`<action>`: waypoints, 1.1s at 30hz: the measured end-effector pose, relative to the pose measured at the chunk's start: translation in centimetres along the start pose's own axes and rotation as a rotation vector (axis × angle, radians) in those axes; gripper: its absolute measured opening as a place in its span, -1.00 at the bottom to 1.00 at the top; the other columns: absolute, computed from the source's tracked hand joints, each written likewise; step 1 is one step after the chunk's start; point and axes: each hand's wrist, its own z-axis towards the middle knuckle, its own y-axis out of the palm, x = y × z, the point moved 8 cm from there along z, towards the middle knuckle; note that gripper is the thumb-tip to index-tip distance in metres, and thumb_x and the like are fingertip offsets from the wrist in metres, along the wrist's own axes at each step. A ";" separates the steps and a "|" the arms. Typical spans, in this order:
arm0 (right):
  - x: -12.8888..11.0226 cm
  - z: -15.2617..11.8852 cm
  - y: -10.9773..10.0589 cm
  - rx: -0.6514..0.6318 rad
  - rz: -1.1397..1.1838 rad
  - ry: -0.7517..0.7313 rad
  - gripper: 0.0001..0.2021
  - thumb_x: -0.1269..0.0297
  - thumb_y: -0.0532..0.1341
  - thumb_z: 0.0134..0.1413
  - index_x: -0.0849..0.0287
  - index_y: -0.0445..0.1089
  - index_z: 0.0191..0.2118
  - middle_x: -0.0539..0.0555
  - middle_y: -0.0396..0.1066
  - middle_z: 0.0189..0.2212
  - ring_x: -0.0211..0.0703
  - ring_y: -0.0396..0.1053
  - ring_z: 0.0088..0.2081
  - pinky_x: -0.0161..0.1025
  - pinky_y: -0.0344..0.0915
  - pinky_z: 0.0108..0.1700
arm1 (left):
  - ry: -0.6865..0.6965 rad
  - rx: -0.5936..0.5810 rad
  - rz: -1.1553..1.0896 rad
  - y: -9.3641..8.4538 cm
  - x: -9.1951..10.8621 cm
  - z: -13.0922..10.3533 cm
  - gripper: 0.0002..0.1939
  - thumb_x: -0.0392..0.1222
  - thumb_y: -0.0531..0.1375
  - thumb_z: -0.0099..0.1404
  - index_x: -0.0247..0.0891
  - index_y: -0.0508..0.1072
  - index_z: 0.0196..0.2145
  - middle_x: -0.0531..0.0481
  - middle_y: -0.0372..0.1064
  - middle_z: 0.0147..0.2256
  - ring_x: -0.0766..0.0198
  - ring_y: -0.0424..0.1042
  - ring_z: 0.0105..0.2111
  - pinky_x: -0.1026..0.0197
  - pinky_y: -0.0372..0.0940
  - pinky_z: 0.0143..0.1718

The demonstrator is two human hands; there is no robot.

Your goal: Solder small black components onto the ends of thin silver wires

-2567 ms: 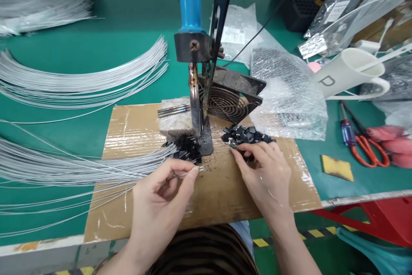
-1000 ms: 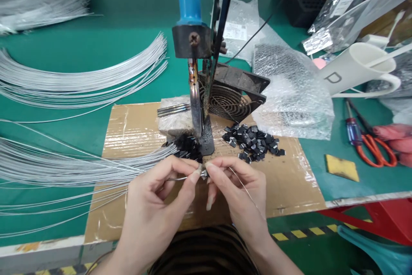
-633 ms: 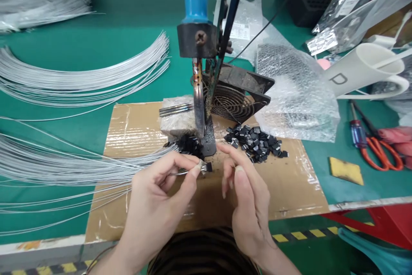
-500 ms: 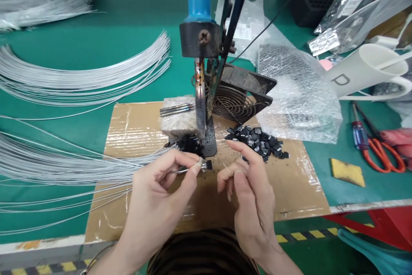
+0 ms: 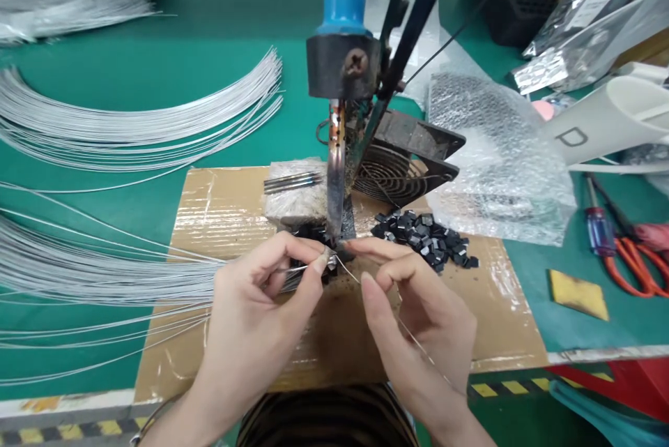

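Green table top [image 5: 182,63] runs across the frame, with a brown cardboard sheet [image 5: 502,325] on it at the lower middle. Half a second ago, the right hand [image 5: 423,321] was well apart from the small metal plug [image 5: 332,261]. Now it is close, and its thin silver wire [image 5: 349,271] reaches the plug. Its thumb and a bent finger pinch that wire, and its pointing finger sticks out to the plug; I cannot tell if it touches. The left hand [image 5: 256,321] is a bit higher in the frame than before. Its thumb and finger pinch a grey cable [image 5: 297,268] right behind the plug. So the plug sits in the middle of the frame, just under the tip of the blue soldering iron [image 5: 337,154]. I cannot see if they touch.

To the right of the iron, a black metal arm [image 5: 412,21] blocks part of a dirty fan [image 5: 400,175]. Below the fan is a pile of black bits [image 5: 431,241]. More grey cables [image 5: 104,276] lie at the left. Far right are a bubble bag [image 5: 491,154], a white cup [image 5: 601,116], orange scissors [image 5: 630,262] and a yellow sponge [image 5: 578,293]. The hands hide some of a dark heap [image 5: 308,231] behind them.
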 end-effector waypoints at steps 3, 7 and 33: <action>-0.1 0.3 0.2 0.020 0.034 0.047 -0.80 0.47 0.26 0.29 0.06 0.34 -0.35 0.10 0.62 0.01 -0.02 0.54 0.14 -0.09 0.42 0.17 | 0.009 0.021 0.024 -0.2 0.1 0.3 -0.89 -0.30 0.30 0.33 -0.18 0.56 -0.37 0.09 0.60 -0.31 0.35 0.53 -0.36 0.37 0.34 -0.40; 0.0 0.7 0.4 0.029 0.047 0.080 -0.79 0.47 0.29 0.24 0.05 0.36 -0.38 0.11 0.65 -0.01 0.03 0.58 0.11 -0.06 0.46 0.15 | -0.005 0.043 0.030 -0.4 0.2 0.6 -0.91 -0.27 0.32 0.32 -0.17 0.56 -0.38 0.07 0.61 -0.31 0.29 0.57 -0.32 0.34 0.36 -0.39; -0.2 1.5 0.2 0.071 0.099 0.102 -0.78 0.47 0.29 0.21 0.05 0.36 -0.43 0.09 0.67 -0.05 0.01 0.59 0.09 -0.07 0.46 0.16 | -0.003 0.069 0.056 -0.7 0.3 1.1 -0.94 -0.24 0.34 0.31 -0.16 0.58 -0.36 0.06 0.62 -0.33 0.28 0.54 -0.39 0.28 0.36 -0.39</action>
